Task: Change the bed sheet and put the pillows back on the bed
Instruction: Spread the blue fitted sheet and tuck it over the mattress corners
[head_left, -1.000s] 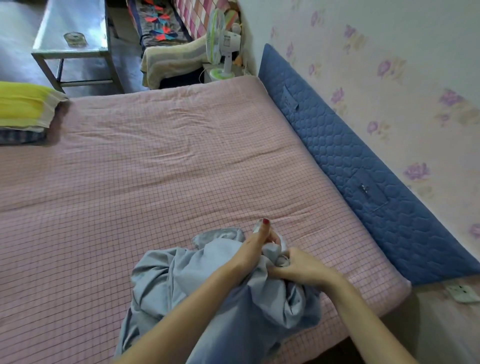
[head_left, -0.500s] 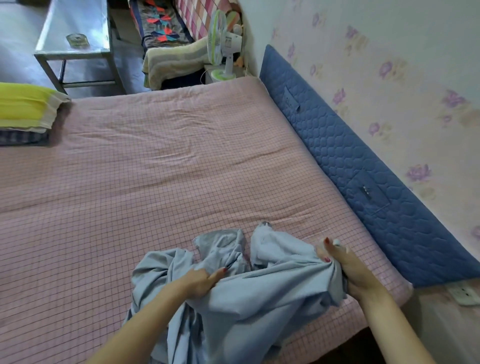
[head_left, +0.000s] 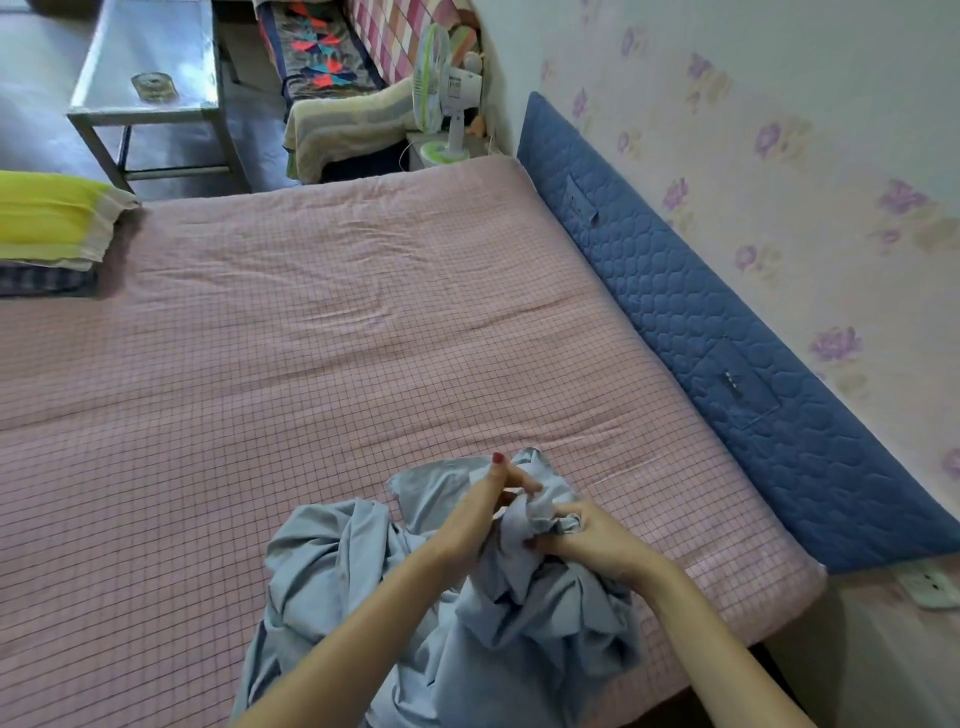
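From the head camera, the big bed (head_left: 311, 364) fills most of the view. It wears a pink cover with thin dark squares.

A crumpled light blue sheet (head_left: 519, 623) lies in a heap on the near edge of the bed, close to the person. Part of it hangs down over that edge.

The left hand (head_left: 475, 512) is on top of the heap. Its fingers are partly bent and close around a fold of the blue sheet, with the thumb sticking up. The right hand (head_left: 587, 540) is just beside it, almost touching. Its fingers are curled tight around a small bunch of the same sheet.

Half a second ago the two hands were far apart, pulling the blue sheet wide between them. Now they have come back together over the heap, and the sheet is bunched up again. The heap sits in the same spot on the bed.

At the far left corner of the bed, a yellow pillow (head_left: 52, 218) sits on top of a dark checked pillow (head_left: 47, 280). They have not moved.

A blue padded headboard (head_left: 727, 338) runs along the right side of the bed, against a wall with purple flowers. Past the far end of the bed stand a white fan (head_left: 447, 88) and a metal table (head_left: 150, 67).
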